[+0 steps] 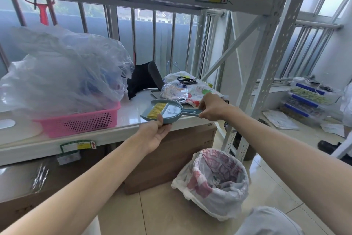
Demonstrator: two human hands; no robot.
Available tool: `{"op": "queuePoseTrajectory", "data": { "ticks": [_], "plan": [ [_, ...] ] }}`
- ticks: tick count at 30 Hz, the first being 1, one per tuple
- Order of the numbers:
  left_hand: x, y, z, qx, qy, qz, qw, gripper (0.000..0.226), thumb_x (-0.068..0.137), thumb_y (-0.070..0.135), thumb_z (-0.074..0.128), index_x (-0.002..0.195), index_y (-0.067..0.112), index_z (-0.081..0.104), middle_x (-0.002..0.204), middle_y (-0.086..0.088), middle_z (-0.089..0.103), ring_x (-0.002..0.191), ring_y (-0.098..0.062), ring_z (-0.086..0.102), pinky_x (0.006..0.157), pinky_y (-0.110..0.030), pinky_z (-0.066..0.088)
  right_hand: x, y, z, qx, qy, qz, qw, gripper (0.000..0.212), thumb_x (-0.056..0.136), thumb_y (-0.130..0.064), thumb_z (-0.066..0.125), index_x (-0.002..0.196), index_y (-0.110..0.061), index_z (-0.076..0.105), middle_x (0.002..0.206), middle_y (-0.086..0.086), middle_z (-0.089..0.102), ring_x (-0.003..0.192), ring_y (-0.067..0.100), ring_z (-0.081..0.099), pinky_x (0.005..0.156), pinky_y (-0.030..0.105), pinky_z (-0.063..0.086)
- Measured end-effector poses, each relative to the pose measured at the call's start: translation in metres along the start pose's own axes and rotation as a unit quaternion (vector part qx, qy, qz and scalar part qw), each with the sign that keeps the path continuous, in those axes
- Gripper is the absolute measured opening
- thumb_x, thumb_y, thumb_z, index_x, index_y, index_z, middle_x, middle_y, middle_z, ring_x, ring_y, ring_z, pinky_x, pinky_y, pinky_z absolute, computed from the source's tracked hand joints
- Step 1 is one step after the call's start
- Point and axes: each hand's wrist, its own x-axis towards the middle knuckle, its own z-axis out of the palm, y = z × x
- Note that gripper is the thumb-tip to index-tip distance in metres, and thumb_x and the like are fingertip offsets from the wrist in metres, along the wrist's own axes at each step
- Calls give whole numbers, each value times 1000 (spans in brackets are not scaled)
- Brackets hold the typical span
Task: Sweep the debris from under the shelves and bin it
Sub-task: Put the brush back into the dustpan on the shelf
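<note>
Head view, single frame. At the front edge of the white shelf board (129, 107), the left grip (154, 135) is seen palm-up, thumb on top and fingers underneath, pinching the wide lip of a small blue-grey plastic dustpan (171, 111). The thin handle at the opposite end is enclosed by the right grip (211, 108), fingers curled over it. The dustpan is held roughly level between the two grips, at the board's edge; whether it rests on the board cannot be told. A short hand brush (156, 110) with yellow bristles is nested in the pan, bristles just beyond the thumb of the left grip, handle running toward the right grip.

Below the right grip, a round waste bin (209, 196) lined with a white-and-red printed plastic bag is stood on the beige tiled floor (162, 215), mouth open; its contents cannot be made out. A brown cardboard box (171, 158) is placed under the shelf board, directly below the left grip and just beside the bin. To the left of the left grip, a pink perforated plastic basket (80, 122) heaped with crumpled clear plastic bags (66, 67) is stood on the board. Just beyond the right grip, a crumpled silver foil wrapper (174, 92) is noted. Well to the right of the right grip, stacked clear boxes with blue lids (308, 97) are seen.
</note>
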Motion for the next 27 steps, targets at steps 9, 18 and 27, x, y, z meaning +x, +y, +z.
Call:
{"op": "queuePoseTrajectory", "data": {
  "ticks": [9,18,27],
  "plan": [
    [9,-1,-3,-20,67,-35,997,40,99,-8,41,138,2,39,122,-23,59,119,-36,58,101,-44,47,45,-17,44,61,40,37,997,29,81,-1,63,109,-2,67,114,15,64,102,25,62,90,30,52],
    [13,13,-8,93,57,-48,993,15,101,10,48,112,1,55,109,-24,64,98,-34,68,76,-38,59,66,-33,64,65,75,37,994,21,81,4,51,96,0,65,116,21,61,106,30,57,80,32,47],
    [36,14,-49,758,63,449,469,66,96,37,57,150,13,28,155,-5,32,146,-21,25,118,-31,20,58,-52,85,-14,116,-47,992,26,88,-19,63,113,-15,68,112,11,68,106,31,62,82,37,52]
  ]
}}
